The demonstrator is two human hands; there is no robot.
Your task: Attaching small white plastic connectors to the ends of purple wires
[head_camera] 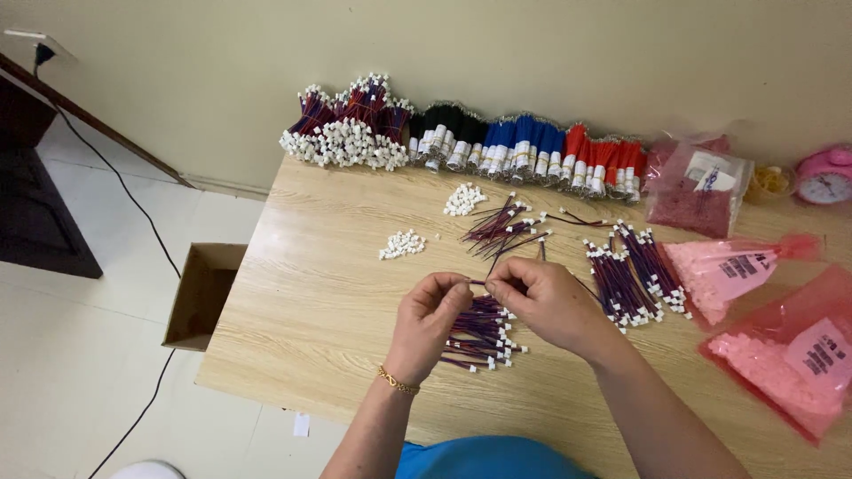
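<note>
Left hand (432, 312) and right hand (543, 300) pinching one thin wire (480, 283) between them, wire pile (479, 333) beneath

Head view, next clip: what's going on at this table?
A person pinches a thin wire between the fingers of the left hand and right hand, above a pile of short wires with white connectors on the wooden table. More such piles, two heaps of loose white connectors, bundled wires along the wall and pink bags lie around.
</note>
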